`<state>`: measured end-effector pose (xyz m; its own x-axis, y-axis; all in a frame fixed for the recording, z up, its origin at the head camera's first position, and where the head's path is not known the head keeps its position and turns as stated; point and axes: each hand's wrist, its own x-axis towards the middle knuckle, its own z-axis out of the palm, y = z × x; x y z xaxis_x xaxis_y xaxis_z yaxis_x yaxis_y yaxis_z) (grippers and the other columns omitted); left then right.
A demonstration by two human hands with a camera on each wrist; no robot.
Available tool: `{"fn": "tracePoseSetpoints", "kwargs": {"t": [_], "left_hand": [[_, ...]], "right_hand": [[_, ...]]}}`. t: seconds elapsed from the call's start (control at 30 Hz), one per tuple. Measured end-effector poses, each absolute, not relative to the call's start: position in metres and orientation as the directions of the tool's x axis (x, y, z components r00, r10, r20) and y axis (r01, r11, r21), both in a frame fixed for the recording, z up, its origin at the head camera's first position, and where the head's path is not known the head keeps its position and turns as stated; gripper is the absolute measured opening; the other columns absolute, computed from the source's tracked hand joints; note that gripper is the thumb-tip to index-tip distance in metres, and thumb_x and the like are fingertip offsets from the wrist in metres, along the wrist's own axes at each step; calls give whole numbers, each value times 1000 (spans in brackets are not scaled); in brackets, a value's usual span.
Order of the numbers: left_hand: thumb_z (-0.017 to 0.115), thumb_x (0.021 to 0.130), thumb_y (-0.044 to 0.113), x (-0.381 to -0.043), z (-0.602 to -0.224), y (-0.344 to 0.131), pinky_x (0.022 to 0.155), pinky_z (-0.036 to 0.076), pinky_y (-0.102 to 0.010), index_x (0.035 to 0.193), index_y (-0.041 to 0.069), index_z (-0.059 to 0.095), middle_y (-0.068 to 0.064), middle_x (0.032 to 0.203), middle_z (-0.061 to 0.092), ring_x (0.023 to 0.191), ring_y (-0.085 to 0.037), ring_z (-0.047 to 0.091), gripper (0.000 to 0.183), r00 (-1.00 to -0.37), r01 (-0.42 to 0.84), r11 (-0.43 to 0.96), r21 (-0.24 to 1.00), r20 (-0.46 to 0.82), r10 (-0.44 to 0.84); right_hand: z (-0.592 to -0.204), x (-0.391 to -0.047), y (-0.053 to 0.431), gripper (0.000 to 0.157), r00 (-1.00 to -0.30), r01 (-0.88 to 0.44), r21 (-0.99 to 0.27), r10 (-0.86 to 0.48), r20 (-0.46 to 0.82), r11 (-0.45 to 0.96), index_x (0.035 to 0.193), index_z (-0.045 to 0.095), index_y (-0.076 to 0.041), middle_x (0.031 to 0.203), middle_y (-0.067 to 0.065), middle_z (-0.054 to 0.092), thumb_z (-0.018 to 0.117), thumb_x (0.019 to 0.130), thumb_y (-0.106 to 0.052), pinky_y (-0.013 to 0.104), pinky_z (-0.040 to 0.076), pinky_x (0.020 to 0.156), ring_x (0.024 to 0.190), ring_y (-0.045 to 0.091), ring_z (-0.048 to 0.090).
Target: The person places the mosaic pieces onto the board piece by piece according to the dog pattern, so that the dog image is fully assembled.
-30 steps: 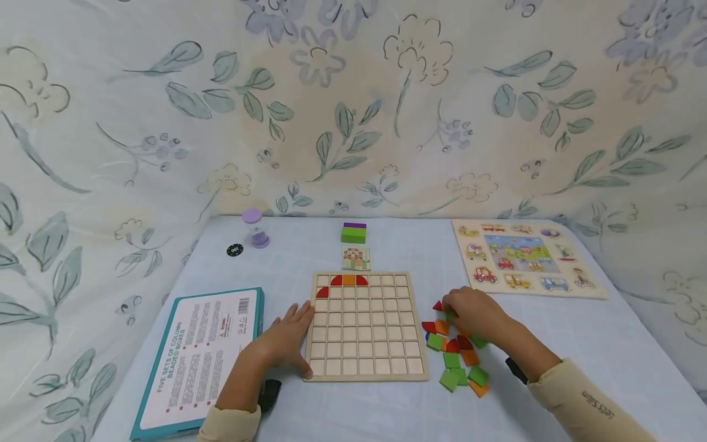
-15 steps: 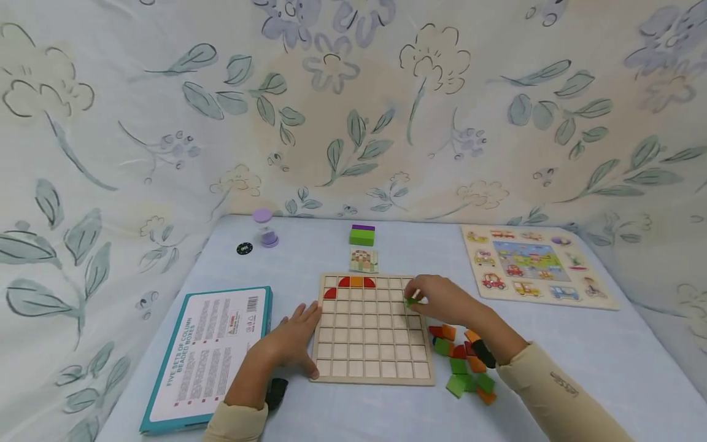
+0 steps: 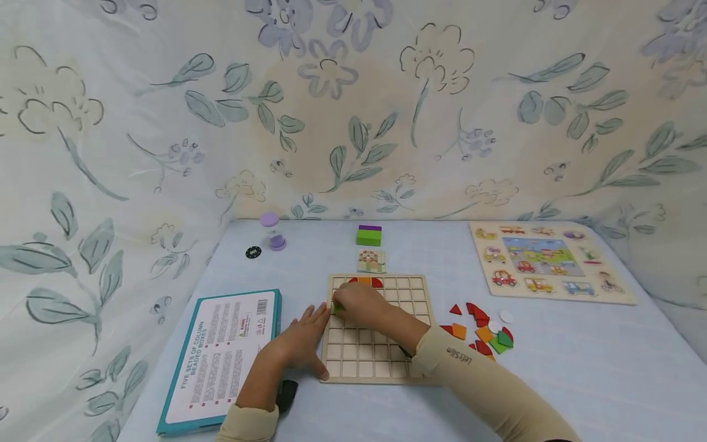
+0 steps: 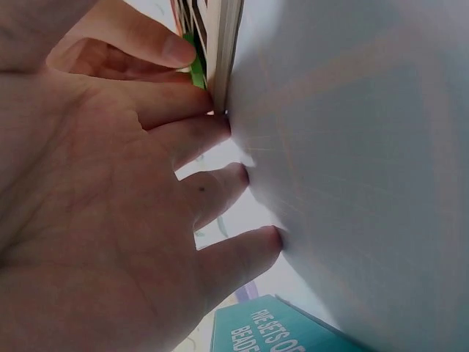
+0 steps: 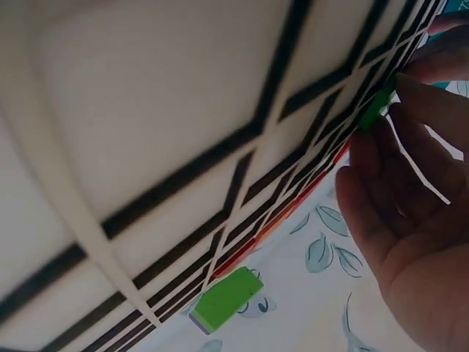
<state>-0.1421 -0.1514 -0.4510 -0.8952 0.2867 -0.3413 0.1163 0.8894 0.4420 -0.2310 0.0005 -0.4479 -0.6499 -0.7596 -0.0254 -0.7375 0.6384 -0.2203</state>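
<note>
A wooden grid board [image 3: 366, 352] lies mid-table, with red quarter-round pieces and an orange square [image 3: 364, 281] in its far row. My right hand [image 3: 363, 304] reaches across it and pinches a green tile [image 5: 375, 110] over the board's left column, near the far corner. The tile also peeks out past the fingertips in the left wrist view. My left hand [image 3: 301, 341] touches the board's left edge with fingers spread and fairly straight, thumb at the near corner. My right hand and forearm cover part of the grid.
Loose red, orange and green pieces [image 3: 484, 333] lie right of the board, partly behind the right sleeve. A teal-edged box [image 3: 232, 362] lies left. Behind the board are a pattern card [image 3: 371, 261], a green block [image 3: 369, 237] and an hourglass [image 3: 274, 233]. A picture puzzle [image 3: 544, 261] lies far right.
My right hand has gone from the loose pieces leftward across the board, carrying a green tile to the left column. My left hand keeps its place at the board's edge.
</note>
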Motion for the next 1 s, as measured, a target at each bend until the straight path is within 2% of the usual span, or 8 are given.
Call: {"fn": "tracePoseSetpoints", "kwargs": {"t": [0.17,0.4,0.67,0.77,0.9,1.0], "left_hand": [[87,52,30,-143,-451,-151,108,15,-54,144,7,19,-8,151,13,138,-32,6,117,-897,114,895,431,-343,279],[87,52,31,-142,-450,-149,108,16,-54,144,6,21,-9,151,14,138,-33,6,116,-893,124,892,434,-343,290],[87,52,32,-144,-451,-147,108,15,-54,144,6,19,-8,151,13,138,-32,6,117,-891,119,895,430,-352,287],[87,52,33,-144,-452,-148,108,15,-54,144,7,19,-8,151,13,138,-32,6,118,-889,102,896,432,-365,277],[88,50,33,-145,-453,-148,109,15,-53,144,8,21,-7,151,14,138,-32,5,118,-888,77,898,433,-379,259],[88,50,32,-146,-453,-149,109,15,-53,144,9,21,-7,151,14,139,-31,5,118,-891,80,902,425,-374,255]], "right_hand": [[-451,-231,-3,12,-670,-728,-191,-742,-4,658,90,68,-13,83,-6,62,67,82,-21,21,49,67,76,7,57],[-450,-230,-2,14,-660,-732,-188,-750,-38,654,94,69,-11,90,-3,62,64,85,-19,19,49,70,79,7,57],[-448,-228,-2,11,-662,-731,-184,-748,-42,657,92,70,-12,86,-3,62,64,84,-18,18,48,69,76,6,56],[-444,-227,0,13,-639,-745,-190,-766,-71,639,95,71,-11,91,-3,64,62,85,-15,18,49,75,84,8,58],[-433,-228,17,22,-617,-726,-269,-772,-153,633,107,67,-12,105,-3,64,61,86,-15,25,48,86,99,11,58],[-420,-234,46,25,-645,-673,-327,-743,-180,663,110,64,-11,109,-1,63,62,86,-17,30,47,88,102,14,57]]}}
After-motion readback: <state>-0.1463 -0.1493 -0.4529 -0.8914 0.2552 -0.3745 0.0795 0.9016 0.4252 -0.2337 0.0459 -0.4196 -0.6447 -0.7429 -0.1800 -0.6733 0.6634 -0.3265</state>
